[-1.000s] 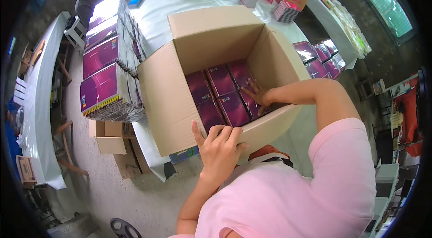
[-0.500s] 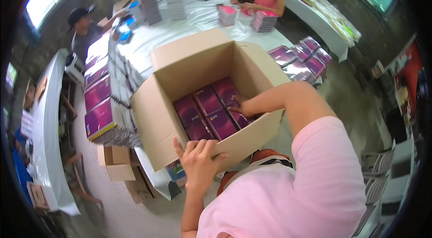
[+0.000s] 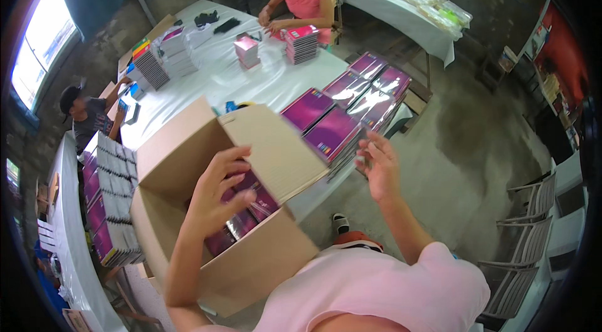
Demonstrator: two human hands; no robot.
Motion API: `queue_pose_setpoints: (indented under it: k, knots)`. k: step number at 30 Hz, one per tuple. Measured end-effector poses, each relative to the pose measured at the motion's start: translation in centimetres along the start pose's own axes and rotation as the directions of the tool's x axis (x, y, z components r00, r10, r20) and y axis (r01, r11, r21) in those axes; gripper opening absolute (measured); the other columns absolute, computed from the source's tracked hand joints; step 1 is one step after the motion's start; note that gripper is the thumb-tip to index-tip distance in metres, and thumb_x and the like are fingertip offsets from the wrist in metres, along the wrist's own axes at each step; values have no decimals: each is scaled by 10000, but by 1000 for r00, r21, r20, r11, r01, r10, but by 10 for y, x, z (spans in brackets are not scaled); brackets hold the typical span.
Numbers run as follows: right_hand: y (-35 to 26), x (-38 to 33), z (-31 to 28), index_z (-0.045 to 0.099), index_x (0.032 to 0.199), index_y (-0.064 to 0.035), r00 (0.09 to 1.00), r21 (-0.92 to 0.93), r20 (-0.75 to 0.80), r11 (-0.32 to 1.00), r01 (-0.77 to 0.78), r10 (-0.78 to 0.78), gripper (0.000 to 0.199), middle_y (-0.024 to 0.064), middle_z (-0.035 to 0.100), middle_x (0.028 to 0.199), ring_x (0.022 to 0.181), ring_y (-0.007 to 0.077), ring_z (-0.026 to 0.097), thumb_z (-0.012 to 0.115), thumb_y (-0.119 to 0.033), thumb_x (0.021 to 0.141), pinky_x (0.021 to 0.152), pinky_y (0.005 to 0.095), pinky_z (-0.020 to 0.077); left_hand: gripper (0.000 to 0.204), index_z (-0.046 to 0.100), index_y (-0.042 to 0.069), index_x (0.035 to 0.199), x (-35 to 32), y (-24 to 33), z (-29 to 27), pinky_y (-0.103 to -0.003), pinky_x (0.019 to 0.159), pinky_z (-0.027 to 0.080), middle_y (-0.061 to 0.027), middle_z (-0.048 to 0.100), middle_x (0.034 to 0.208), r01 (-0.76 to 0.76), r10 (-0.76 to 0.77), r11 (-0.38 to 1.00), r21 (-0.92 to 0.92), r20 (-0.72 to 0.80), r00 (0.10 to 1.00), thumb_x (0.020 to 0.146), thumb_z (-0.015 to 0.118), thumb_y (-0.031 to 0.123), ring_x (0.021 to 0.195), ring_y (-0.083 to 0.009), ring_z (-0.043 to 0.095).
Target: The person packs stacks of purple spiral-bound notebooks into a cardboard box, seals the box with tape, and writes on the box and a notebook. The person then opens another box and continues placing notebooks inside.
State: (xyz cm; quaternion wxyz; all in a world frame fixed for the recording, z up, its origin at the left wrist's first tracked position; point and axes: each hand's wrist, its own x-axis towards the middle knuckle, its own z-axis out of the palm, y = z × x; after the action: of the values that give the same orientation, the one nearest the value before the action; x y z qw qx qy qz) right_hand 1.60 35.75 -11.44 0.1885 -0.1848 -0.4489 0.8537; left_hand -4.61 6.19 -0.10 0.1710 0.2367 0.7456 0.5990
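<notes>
My left hand (image 3: 227, 191) hovers above the open cardboard box (image 3: 251, 278), fingers spread and holding nothing. Inside the box lie purple notebooks (image 3: 263, 197) in shiny wrap, partly hidden by that hand and a flap. To the right, my right hand (image 3: 380, 166) is raised with its fingers apart and slightly bent, with nothing seen in it. It is beside the near corner of stacked purple wrapped notebooks (image 3: 338, 131) on the table; whether the fingertips touch them I cannot tell.
Tall stacks of purple-covered notebooks (image 3: 113, 200) stand left of the box. Across the white-covered table (image 3: 207, 81), a person in pink (image 3: 305, 2) sits by pink stacks (image 3: 301, 45); another person (image 3: 91, 115) is at the left. Chairs (image 3: 523, 241) line the right.
My right hand has come out of the box and moved right to the notebook stacks. My left hand has left the box's near edge and is above it. The view has turned right.
</notes>
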Motion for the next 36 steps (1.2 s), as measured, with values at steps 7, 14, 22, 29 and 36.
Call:
queue_pose_setpoints:
  k: [7, 14, 22, 29, 36]
  knots:
    - [-12, 133, -127, 395, 1307, -114, 945, -19, -289, 986, -163, 151, 693, 116, 376, 1291, 1150, 280, 390, 688, -422, 759, 907, 540, 331, 772, 432, 39, 1313, 281, -67, 102, -376, 920, 432, -197, 485, 1262, -21, 8, 972, 236, 57, 998, 743, 698, 486, 1129, -289, 511]
    - [-34, 251, -155, 438, 1282, -102, 914, -112, -351, 960, -258, 205, 787, 164, 402, 1342, 1194, 361, 387, 689, -574, 704, 892, 606, 306, 987, 420, 6, 1337, 475, -129, 176, -355, 1000, 367, -263, 485, 1273, 186, -236, 854, 487, 42, 971, 693, 558, 741, 1214, -325, 463]
    - [-4, 325, -175, 273, 1311, 62, 968, 171, -125, 966, -196, 218, 885, 189, 466, 1246, 1022, 280, 558, 780, -364, 723, 841, 410, 505, 829, 510, 91, 1267, 529, -168, 204, -346, 937, 430, -99, 579, 1208, 584, -600, 789, 190, 438, 669, 724, 559, 716, 1094, -217, 558]
    - [-35, 297, -145, 204, 1339, 72, 926, 137, -358, 988, -77, 122, 884, 197, 455, 1250, 1045, 269, 547, 756, -300, 757, 887, 373, 473, 478, 616, 85, 1081, 544, -161, 205, -321, 744, 531, -58, 672, 985, 693, -638, 715, 92, 491, 593, 781, 672, 453, 811, -157, 652]
    - [-26, 297, -145, 453, 1167, -4, 952, 296, -230, 947, -128, 201, 627, 118, 571, 1050, 907, 222, 604, 712, -422, 779, 754, 383, 535, 555, 600, 51, 1091, 549, -165, 217, -282, 737, 539, -67, 678, 961, 721, -583, 691, 37, 619, 526, 762, 687, 489, 762, -134, 663]
